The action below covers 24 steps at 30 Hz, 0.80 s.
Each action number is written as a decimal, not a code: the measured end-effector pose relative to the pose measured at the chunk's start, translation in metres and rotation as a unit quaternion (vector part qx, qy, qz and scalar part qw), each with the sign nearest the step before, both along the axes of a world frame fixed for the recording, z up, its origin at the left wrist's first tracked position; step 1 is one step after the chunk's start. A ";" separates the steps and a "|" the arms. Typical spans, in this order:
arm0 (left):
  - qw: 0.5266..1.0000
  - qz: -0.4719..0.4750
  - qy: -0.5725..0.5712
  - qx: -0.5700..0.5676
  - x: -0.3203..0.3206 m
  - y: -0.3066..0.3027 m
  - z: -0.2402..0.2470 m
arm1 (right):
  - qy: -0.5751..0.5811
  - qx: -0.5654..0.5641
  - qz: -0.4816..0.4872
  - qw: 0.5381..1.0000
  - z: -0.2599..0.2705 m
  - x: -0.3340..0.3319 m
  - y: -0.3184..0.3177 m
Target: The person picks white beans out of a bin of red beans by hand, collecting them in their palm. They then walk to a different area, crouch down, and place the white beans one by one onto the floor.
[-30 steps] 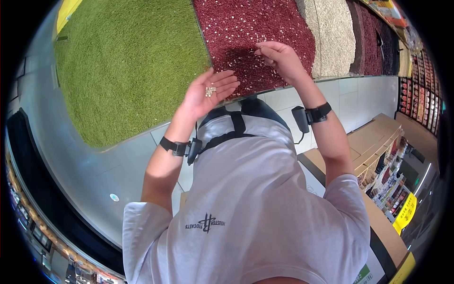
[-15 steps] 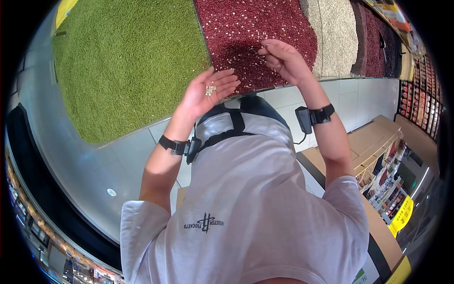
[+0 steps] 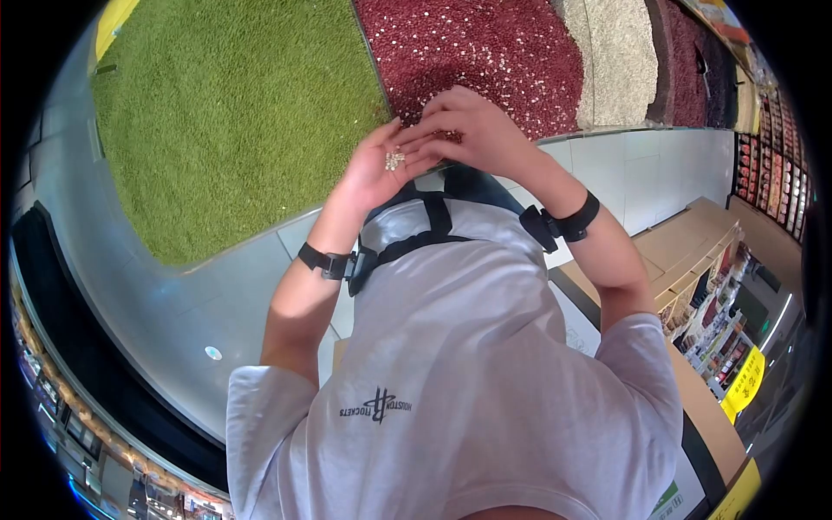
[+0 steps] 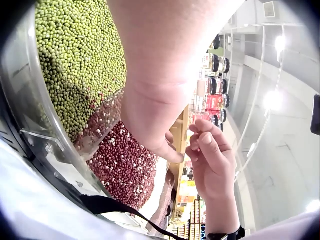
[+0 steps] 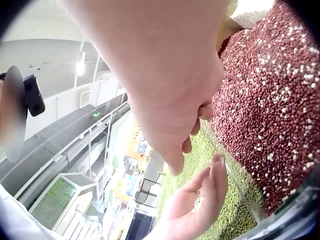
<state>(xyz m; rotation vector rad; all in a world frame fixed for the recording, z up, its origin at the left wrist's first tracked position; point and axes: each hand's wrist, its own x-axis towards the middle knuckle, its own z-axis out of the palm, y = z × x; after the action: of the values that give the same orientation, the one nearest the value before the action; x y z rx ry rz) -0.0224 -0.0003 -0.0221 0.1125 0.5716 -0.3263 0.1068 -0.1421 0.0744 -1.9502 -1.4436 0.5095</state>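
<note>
My left hand (image 3: 377, 169) is held palm up, fingers extended, with a small heap of white beans (image 3: 394, 161) in the palm. The right hand (image 3: 477, 130) reaches across over the left fingers, its fingertips right at the edge of the palm. In the left wrist view the right hand's thumb (image 4: 209, 145) and bent fingers come close together; I cannot tell whether a bean is between them. Both hands are over the near edge of the dark red beans (image 3: 485, 52), which have white beans scattered among them.
A broad bin of green beans (image 3: 234, 130) lies to the left, divided from the red beans by a thin clear partition (image 5: 237, 180). Cream-coloured beans (image 3: 620, 61) fill the bin to the right. Cardboard boxes (image 3: 667, 247) stand at the right, beyond my elbow.
The right hand has moved left and toward me, from above the red beans to over the left hand's fingers. My left hand stays nearly in place, its white beans still in the palm.
</note>
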 end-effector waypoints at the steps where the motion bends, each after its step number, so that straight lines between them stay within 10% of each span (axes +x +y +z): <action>1: 1.000 0.001 -0.019 0.021 0.000 -0.001 0.000 | 0.002 0.000 0.001 1.000 -0.004 0.000 0.000; 6: 0.997 -0.032 -0.040 0.061 -0.005 0.006 0.008 | -0.056 -0.037 -0.134 0.989 -0.043 0.028 -0.010; 24: 0.999 -0.009 -0.033 0.041 -0.033 0.010 -0.002 | -0.225 -0.184 -0.025 0.957 -0.129 0.012 0.000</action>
<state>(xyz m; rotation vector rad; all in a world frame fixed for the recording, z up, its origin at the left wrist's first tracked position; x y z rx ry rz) -0.0552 0.0096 -0.0238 0.2074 0.5186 -0.3151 0.1183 -0.1422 -0.0550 -2.5154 -1.6567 0.3390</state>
